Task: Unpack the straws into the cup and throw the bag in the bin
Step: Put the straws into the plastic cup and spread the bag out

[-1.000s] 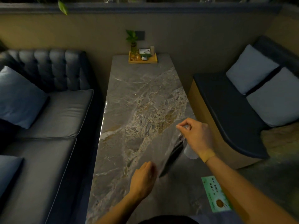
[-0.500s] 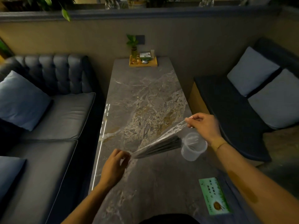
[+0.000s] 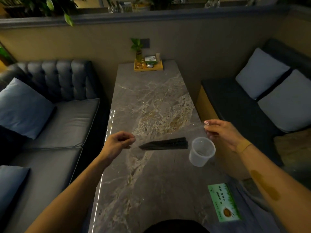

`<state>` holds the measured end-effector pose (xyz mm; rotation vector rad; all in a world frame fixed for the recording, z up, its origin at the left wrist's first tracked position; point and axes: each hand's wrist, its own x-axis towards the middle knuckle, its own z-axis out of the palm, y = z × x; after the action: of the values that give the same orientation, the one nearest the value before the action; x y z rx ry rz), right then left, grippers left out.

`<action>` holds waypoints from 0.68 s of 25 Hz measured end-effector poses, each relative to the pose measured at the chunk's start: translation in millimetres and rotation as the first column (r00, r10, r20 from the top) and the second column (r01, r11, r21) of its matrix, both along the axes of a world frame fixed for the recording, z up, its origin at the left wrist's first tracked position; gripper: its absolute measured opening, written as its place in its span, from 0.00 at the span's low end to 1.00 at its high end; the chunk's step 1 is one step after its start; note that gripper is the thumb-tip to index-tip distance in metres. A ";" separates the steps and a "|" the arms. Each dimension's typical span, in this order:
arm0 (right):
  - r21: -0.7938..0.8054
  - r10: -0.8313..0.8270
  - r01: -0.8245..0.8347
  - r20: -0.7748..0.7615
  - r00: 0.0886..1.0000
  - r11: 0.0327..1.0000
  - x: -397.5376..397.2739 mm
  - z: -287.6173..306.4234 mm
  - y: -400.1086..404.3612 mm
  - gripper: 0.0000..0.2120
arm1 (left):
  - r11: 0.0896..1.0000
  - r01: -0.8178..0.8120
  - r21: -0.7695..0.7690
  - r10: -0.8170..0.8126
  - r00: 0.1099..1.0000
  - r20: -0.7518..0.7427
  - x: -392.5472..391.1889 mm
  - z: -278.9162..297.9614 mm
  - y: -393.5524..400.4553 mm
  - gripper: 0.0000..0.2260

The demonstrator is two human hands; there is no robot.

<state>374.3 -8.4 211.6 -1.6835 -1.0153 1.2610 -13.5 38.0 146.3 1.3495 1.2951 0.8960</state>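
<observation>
A clear plastic bag (image 3: 170, 132) is stretched level above the marble table (image 3: 151, 101). My left hand (image 3: 117, 143) pinches its left end and my right hand (image 3: 220, 132) pinches its right end. Inside the bag lies a bundle of dark straws (image 3: 165, 144), pointing left to right. A clear plastic cup (image 3: 202, 151) stands on the table just right of the straws, below my right hand. No bin is in view.
A green printed card (image 3: 223, 201) lies at the table's near right. A wooden tray (image 3: 149, 66) with a small plant and sundries sits at the far end. A blue-grey sofa (image 3: 55, 125) runs along the left, a dark bench (image 3: 239, 101) with pale cushions along the right.
Both hands have moved apart, pulling the bag from a slanted, bunched hold into a flat, level stretch. The left hand has risen and shifted left; the straws now lie horizontal.
</observation>
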 end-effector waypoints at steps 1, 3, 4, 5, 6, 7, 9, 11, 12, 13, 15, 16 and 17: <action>-0.001 0.000 0.000 0.002 1.000 1.000 2.0 0.9 -1.3 0.15 | 1.000 0.007 0.008 -0.007 1.000 0.006 2.3 4.6 3.8 0.07; -0.002 -0.028 0.028 -0.009 1.000 1.000 5.5 0.5 -3.3 0.15 | 0.999 0.029 0.031 -0.029 1.000 0.005 6.1 13.9 9.6 0.08; -0.001 -0.050 0.050 -0.012 0.999 0.999 7.2 0.0 -4.3 0.14 | 0.998 0.046 0.045 -0.046 0.999 -0.001 7.9 17.9 12.0 0.08; 0.002 -0.073 0.073 -0.012 0.997 0.997 8.6 -1.0 -4.7 0.14 | 0.996 0.062 0.061 -0.062 0.998 -0.009 9.6 22.0 14.5 0.08; 0.007 -0.099 0.099 -0.011 0.995 0.995 9.9 -2.8 -4.8 0.14 | 0.994 0.073 0.078 -0.072 0.997 -0.016 11.5 26.2 16.7 0.08; 0.010 -0.123 0.124 -0.010 0.992 0.992 10.8 -4.5 -4.8 0.14 | 0.992 0.078 0.097 -0.076 0.997 -0.024 13.7 30.4 18.6 0.08; 0.011 -0.159 0.159 -0.015 0.987 0.987 12.0 -6.6 -5.5 0.14 | 0.987 0.089 0.137 -0.084 0.996 -0.043 18.8 38.5 22.8 0.08; 0.009 -0.181 0.181 -0.025 0.983 0.983 13.2 -8.6 -6.2 0.14 | 0.980 0.109 0.168 -0.099 0.993 -0.068 23.1 45.9 27.4 0.09; 0.005 -0.193 0.193 -0.032 0.981 0.981 14.1 -9.6 -6.7 0.14 | 0.976 0.120 0.181 -0.106 0.991 -0.083 25.5 49.7 28.8 0.09; -0.002 -0.204 0.204 -0.042 0.978 0.979 14.8 -10.5 -7.4 0.13 | 0.972 0.128 0.195 -0.111 0.989 -0.097 27.9 53.6 29.9 0.09; -0.021 -0.229 0.229 -0.065 0.971 0.973 15.8 -14.4 -8.9 0.13 | 0.962 0.146 0.233 -0.118 0.984 -0.130 33.6 60.9 31.7 0.09; -0.030 -0.243 0.242 -0.079 0.967 0.970 16.3 -17.5 -10.0 0.13 | 0.954 0.159 0.253 -0.123 0.980 -0.154 37.4 64.6 32.3 0.09; -0.041 -0.254 0.252 -0.093 0.963 0.967 16.6 -20.6 -11.2 0.13 | 0.947 0.173 0.271 -0.127 0.976 -0.178 41.6 68.0 32.6 0.10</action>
<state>390.9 -19.6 191.1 -1.6951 -0.7012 1.1806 28.1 70.6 214.3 1.7526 1.1930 0.9083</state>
